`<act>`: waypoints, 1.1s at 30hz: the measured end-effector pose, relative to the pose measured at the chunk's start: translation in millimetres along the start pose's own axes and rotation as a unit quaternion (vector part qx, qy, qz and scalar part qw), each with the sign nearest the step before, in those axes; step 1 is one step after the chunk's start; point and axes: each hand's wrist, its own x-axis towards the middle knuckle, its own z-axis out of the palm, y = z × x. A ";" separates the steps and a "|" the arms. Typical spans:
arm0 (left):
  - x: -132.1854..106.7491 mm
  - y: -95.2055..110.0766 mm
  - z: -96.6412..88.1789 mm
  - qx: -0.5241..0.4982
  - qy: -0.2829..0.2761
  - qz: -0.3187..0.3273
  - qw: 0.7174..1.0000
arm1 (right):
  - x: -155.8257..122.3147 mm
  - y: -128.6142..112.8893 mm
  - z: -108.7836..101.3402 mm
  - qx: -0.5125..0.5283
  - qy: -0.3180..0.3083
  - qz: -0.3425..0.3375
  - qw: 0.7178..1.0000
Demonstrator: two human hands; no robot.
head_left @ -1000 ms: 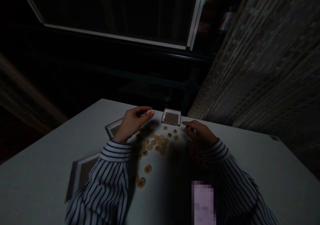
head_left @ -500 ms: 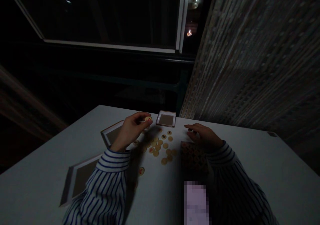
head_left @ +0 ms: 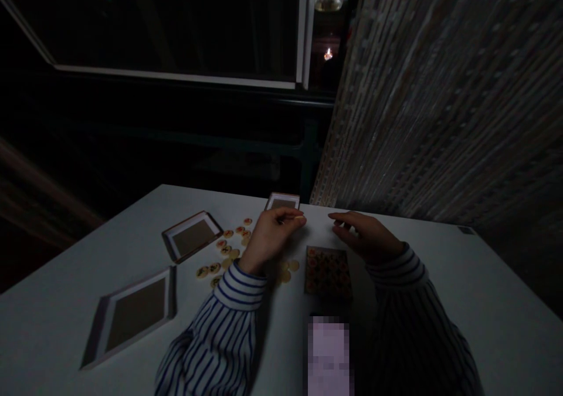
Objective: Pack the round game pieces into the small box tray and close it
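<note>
My left hand (head_left: 271,237) is raised over a white table (head_left: 440,302) and pinches a round wooden game disc edge-on between thumb and fingertips. Several more discs (head_left: 229,249) with red or dark marks lie scattered to its left and under it. A small box (head_left: 328,271) packed with discs sits just right of my left wrist. My right hand (head_left: 367,236) hovers beyond that box, fingers curled, with nothing I can make out in it. Both arms wear blue-striped sleeves.
Three shallow trays with white rims lie on the table: a large one (head_left: 132,312) at the near left, a middle one (head_left: 191,240), and a small one (head_left: 281,201) at the far edge. A brick wall (head_left: 440,102) rises at right; a dark window is behind.
My left hand has moved right with the disc, from beside the small tray to above the packed box's left side. The view has shifted, and the right hand has barely moved.
</note>
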 end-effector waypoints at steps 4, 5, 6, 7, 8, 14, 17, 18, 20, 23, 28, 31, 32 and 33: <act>-1.2 -8.7 23.4 -0.006 -0.011 0.001 1.000 | -2.6 4.9 -2.3 -0.007 -0.001 0.007 1.000; -1.2 -10.4 26.9 -0.016 -0.012 -0.001 1.000 | -2.9 6.3 -1.6 -0.007 -0.003 0.007 1.000; -1.1 -12.1 29.6 -0.027 -0.012 -0.004 1.000 | -2.9 7.6 -0.5 -0.007 -0.005 0.004 1.000; -0.7 -13.7 31.5 -0.040 -0.012 -0.010 0.999 | -2.8 8.7 1.0 -0.004 -0.005 -0.002 1.000; -0.2 -15.3 32.9 -0.055 -0.013 -0.017 0.998 | -2.4 9.6 2.8 -0.003 -0.004 -0.010 1.000; 2.6 -20.6 37.6 -0.158 -0.013 -0.091 0.983 | 1.1 11.0 13.1 -0.011 -0.020 -0.024 0.999; 2.0 -18.3 38.3 -0.191 -0.018 -0.113 0.975 | 3.2 9.7 15.8 -0.007 -0.018 -0.027 0.999; 1.5 -17.2 38.4 -0.199 -0.022 -0.118 0.973 | 4.1 8.9 16.5 -0.004 -0.017 -0.024 1.000; 0.3 -15.2 38.4 -0.214 -0.029 -0.130 0.968 | 6.0 6.9 18.0 0.006 -0.017 -0.016 1.000; -0.7 -13.9 38.8 -0.227 -0.035 -0.147 0.962 | 8.9 3.4 19.0 0.022 -0.028 -0.003 0.999; 0.0 -15.6 39.5 -0.208 -0.049 -0.137 0.967 | 10.9 0.2 16.2 0.048 -0.035 0.001 0.998; 0.5 -16.4 39.8 -0.196 -0.051 -0.127 0.971 | 10.1 1.2 15.0 0.047 -0.030 0.009 0.998; 0.6 -16.3 39.8 -0.195 -0.053 -0.127 0.971 | 9.7 1.6 14.9 0.046 -0.028 0.013 0.998; 0.6 -16.0 39.9 -0.195 -0.052 -0.127 0.971 | 9.3 1.9 14.9 0.049 -0.026 0.016 0.998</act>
